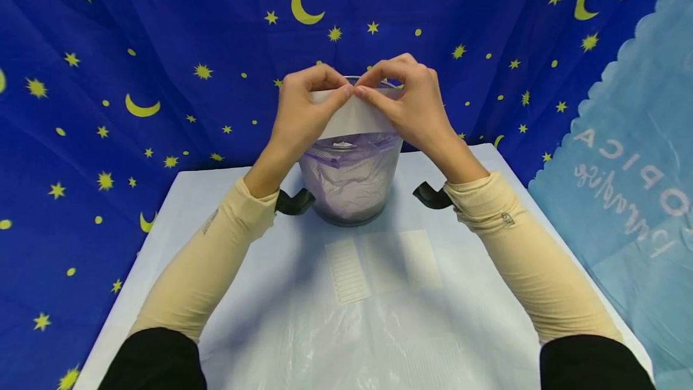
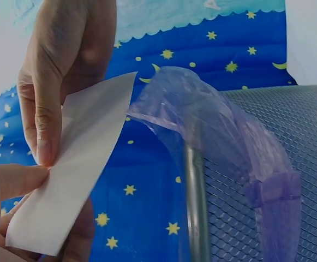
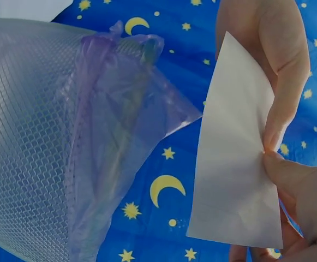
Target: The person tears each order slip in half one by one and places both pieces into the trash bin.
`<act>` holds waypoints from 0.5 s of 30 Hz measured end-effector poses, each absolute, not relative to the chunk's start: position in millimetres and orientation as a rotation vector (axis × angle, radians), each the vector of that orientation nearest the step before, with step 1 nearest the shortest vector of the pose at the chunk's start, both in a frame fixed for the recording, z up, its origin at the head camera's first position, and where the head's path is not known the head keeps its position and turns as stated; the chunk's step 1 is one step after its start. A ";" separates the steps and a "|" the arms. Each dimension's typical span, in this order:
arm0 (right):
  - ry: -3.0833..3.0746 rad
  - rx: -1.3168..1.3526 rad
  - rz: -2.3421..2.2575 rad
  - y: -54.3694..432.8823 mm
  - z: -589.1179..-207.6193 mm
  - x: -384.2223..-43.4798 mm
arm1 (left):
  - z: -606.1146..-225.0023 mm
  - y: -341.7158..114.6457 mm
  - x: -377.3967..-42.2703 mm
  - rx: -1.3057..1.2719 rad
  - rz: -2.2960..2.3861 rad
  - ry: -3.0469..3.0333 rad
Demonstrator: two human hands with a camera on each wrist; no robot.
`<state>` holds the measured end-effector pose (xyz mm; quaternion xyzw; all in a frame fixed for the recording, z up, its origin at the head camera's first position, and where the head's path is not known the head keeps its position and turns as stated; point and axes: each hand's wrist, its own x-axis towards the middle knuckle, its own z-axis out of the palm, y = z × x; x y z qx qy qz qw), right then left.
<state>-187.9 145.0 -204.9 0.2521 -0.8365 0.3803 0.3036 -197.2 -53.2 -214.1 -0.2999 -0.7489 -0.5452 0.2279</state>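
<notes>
A white strip of paper point(image 1: 360, 118) is held up above the near rim of a mesh wastebasket point(image 1: 352, 191). My left hand point(image 1: 311, 98) pinches its upper edge between thumb and fingers. Right beside it, my right hand point(image 1: 408, 95) pinches the same edge, and the two thumb tips meet near the middle. In the left wrist view the paper strip point(image 2: 84, 164) bends slightly between the hands. A translucent purple bag point(image 3: 120, 131) lines the basket and folds over its rim, a little apart from the paper in the right wrist view.
On the white table point(image 1: 260, 330) in front of the basket lie a lined paper slip point(image 1: 348, 271) and a pale blank slip point(image 1: 421, 259). A blue curtain with moons and stars point(image 1: 178, 29) hangs behind. Light blue cloth point(image 1: 639, 155) hangs at the right.
</notes>
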 end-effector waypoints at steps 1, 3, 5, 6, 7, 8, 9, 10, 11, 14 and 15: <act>-2.222 0.666 1.004 145.1 -204.7 -189.4 | -214.5 -53.0 -198.9 -0.821 -1.501 -2.062; -2.228 0.662 0.998 145.1 -204.6 -192.1 | -214.8 -53.2 -201.5 -0.808 -1.497 -2.065; -2.233 0.657 0.991 144.8 -205.0 -194.3 | -215.0 -53.7 -204.0 -0.794 -1.483 -2.074; -2.238 0.655 0.989 144.7 -205.3 -195.2 | -215.1 -54.1 -204.9 -0.789 -1.471 -2.078; -2.242 0.653 0.986 144.6 -205.7 -195.9 | -215.1 -54.3 -205.7 -0.782 -1.464 -2.085; -2.245 0.650 0.984 144.7 -206.0 -196.5 | -215.2 -54.5 -206.3 -0.777 -1.457 -2.090; -2.246 0.650 0.981 144.7 -206.3 -197.2 | -215.1 -54.6 -206.9 -0.772 -1.454 -2.095; -2.247 0.652 0.979 144.7 -206.4 -197.8 | -214.9 -54.6 -207.4 -0.768 -1.454 -2.098; -2.246 0.656 0.975 144.8 -206.5 -198.6 | -214.7 -54.6 -207.8 -0.762 -1.454 -2.100; -2.232 0.670 0.958 145.0 -205.8 -201.3 | -213.6 -54.4 -208.4 -0.742 -1.455 -2.100; -2.228 0.675 0.950 145.1 -205.4 -202.2 | -212.9 -54.2 -208.7 -0.732 -1.455 -2.100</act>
